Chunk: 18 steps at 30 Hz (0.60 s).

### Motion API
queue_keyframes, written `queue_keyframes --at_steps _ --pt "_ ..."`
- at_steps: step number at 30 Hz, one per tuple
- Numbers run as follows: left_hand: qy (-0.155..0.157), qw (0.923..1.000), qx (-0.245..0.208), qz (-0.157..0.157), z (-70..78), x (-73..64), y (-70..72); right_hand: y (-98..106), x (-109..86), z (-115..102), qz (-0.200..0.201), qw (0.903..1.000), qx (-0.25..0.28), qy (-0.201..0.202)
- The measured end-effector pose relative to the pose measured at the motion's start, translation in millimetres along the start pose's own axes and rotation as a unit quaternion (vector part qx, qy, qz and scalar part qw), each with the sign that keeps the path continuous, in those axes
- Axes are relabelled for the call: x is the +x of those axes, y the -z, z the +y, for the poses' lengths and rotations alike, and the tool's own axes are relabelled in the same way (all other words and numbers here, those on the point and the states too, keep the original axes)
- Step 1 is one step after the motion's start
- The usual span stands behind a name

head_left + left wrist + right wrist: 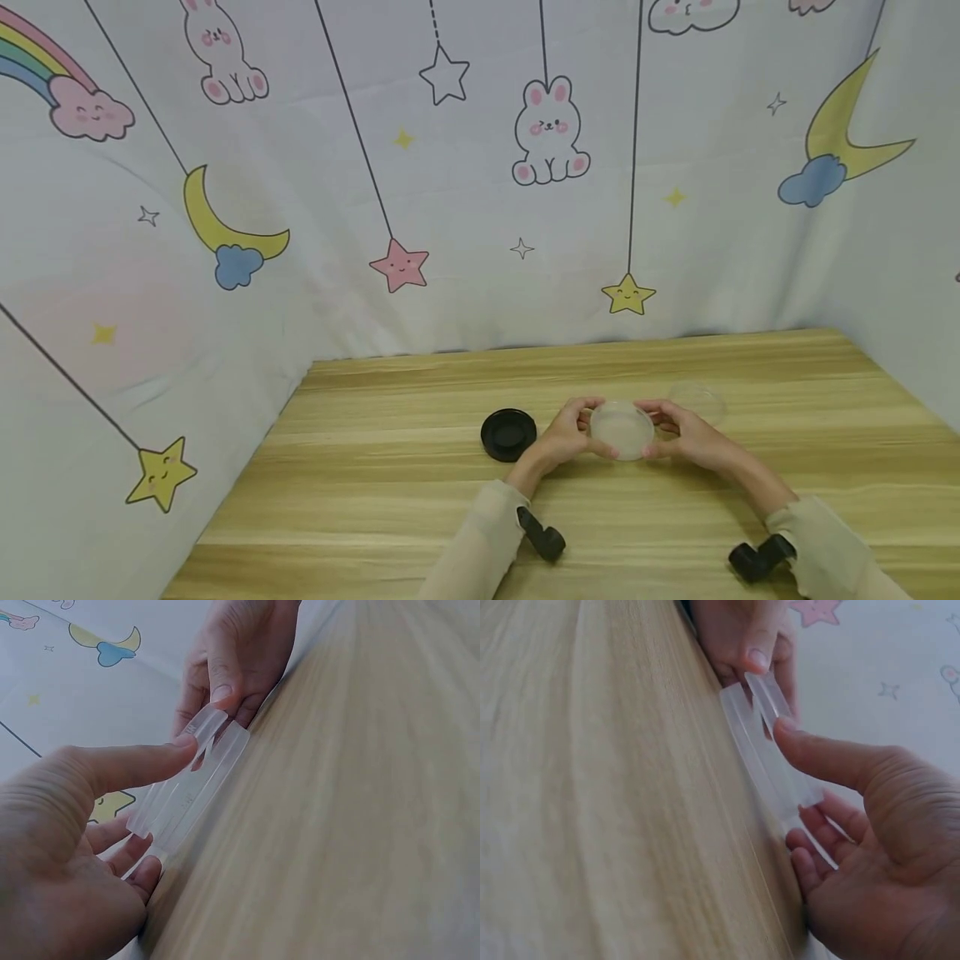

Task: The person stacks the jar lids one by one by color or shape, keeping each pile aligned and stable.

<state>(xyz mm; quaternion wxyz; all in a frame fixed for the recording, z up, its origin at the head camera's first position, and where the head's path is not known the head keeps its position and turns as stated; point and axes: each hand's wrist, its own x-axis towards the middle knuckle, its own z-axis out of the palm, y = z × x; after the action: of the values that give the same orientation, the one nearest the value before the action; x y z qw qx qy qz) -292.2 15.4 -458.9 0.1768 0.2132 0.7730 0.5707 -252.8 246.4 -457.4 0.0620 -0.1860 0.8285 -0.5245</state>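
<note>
My left hand (573,433) and right hand (690,433) grip a translucent round shallow dish or lid (622,429) from opposite sides. Each thumb lies on its near side, with fingers curled around the far side. In the left wrist view, this upper round piece (169,784) is slightly tilted over a second translucent round piece (202,787), which sits low by the table. A narrow gap shows between their rims at the right-hand end. The right wrist view also shows the lower piece (754,750) beneath the held one.
A black round shallow dish or lid (509,434) lies on the wooden table (390,467) just left of my left hand. Behind my right hand is a clear round disc (701,402), faint against the wood. A patterned cloth (480,200) hangs along the table's back edge.
</note>
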Motion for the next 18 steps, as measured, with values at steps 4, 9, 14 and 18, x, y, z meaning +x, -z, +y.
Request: queue_keyframes --at_steps 4,9,14,18 --pt "-0.001 0.9999 0.012 0.005 -0.6 0.4 -0.5 -0.7 -0.4 0.9 0.005 0.9999 -0.007 0.009" --pt "-0.006 0.9997 0.023 0.008 -0.5 -0.1 -1.2 -0.6 -1.0 2.9 0.011 0.9997 -0.017 0.015" --pt "-0.013 0.9995 0.029 0.007 0.5 -0.6 -1.6 1.0 -1.8 3.7 0.009 0.9997 -0.018 0.016" --pt "-0.013 0.9994 0.032 0.007 0.7 -1.0 -1.6 0.9 -2.0 4.1 0.007 0.9995 -0.024 0.021"
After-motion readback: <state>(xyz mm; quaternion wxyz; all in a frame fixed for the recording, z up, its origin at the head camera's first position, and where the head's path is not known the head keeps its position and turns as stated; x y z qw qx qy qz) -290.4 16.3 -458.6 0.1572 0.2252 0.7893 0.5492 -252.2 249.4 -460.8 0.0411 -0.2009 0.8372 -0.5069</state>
